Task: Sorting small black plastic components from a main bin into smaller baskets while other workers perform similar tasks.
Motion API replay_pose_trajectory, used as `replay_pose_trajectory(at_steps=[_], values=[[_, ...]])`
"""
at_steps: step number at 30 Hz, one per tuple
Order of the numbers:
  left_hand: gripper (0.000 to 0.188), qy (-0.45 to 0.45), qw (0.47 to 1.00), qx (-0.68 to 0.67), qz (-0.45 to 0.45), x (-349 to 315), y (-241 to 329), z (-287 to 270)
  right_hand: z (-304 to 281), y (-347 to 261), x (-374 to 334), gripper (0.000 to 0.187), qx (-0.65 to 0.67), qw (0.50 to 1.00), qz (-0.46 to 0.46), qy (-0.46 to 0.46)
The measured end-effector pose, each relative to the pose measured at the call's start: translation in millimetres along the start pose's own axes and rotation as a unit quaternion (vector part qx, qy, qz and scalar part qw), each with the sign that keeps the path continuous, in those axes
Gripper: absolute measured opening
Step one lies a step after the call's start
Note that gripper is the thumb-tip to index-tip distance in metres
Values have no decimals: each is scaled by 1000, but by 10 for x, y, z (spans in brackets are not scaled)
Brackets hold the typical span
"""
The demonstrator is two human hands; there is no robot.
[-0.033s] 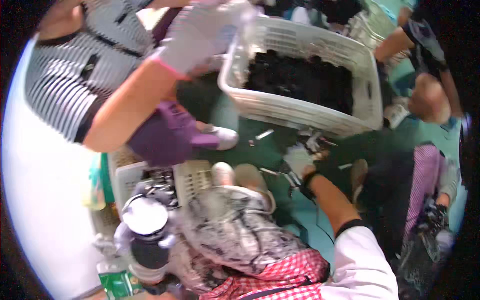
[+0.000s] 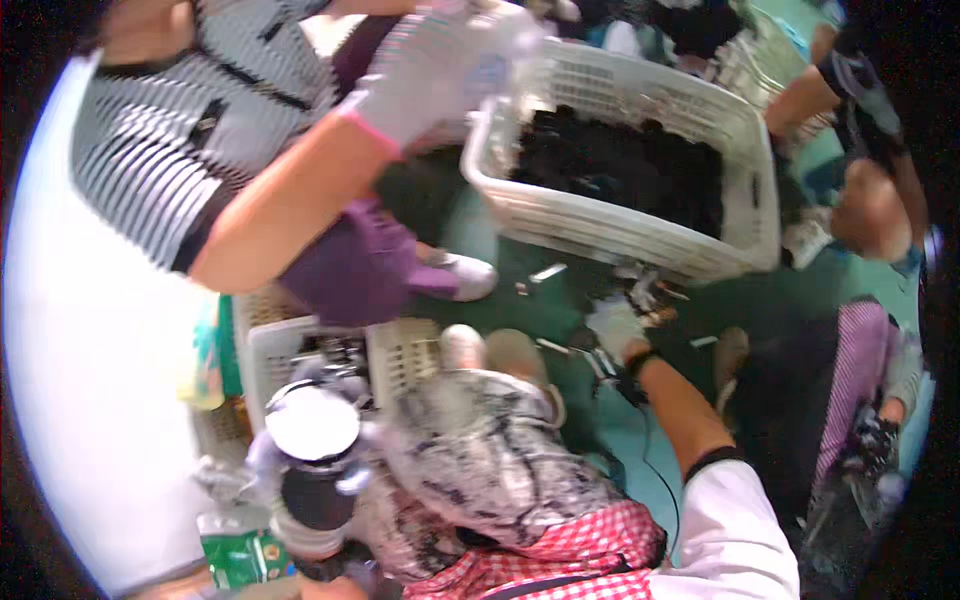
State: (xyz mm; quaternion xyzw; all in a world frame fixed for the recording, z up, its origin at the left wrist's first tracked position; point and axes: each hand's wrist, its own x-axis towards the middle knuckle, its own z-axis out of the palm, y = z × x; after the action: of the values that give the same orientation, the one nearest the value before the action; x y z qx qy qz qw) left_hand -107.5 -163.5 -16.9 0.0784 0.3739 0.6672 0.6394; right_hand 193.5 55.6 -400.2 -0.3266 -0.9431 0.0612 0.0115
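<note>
Little but the view has shifted, so work seems no further along: left hand [image 2: 312, 500] clamped on near-left disc [image 2: 312, 422], right hand [image 2: 616, 330] by parts [image 2: 648, 288], its grip unclear.

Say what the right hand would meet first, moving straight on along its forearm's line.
The right hand would probably meet the near wall of the white crate, though depth is unclear.

R hand [image 2: 614, 326] blurred, bits [image 2: 648, 290] beside it too small to ID. Co-worker's raised glove [image 2: 415, 85] smeared. Dark pcs [image 2: 620, 170] in white crate [image 2: 610, 233]: type unclear.
</note>
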Motion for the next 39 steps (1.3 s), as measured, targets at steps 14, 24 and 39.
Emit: replay_pose_trajectory(at_steps=[14, 24, 39], values=[[66, -83, 995, -40, -43, 49, -223, 355, -155, 302, -432, 20, 52, 977, 193, -79], [64, -60, 998, 28, -17, -8, -210, 322, -3354, -1214, -678, 37, 838, 518, -41, 164], [75, -87, 969, 177, 146, -125, -337, 227, -3280, -2211, -765, 51, 952, 293, -2, -86]])
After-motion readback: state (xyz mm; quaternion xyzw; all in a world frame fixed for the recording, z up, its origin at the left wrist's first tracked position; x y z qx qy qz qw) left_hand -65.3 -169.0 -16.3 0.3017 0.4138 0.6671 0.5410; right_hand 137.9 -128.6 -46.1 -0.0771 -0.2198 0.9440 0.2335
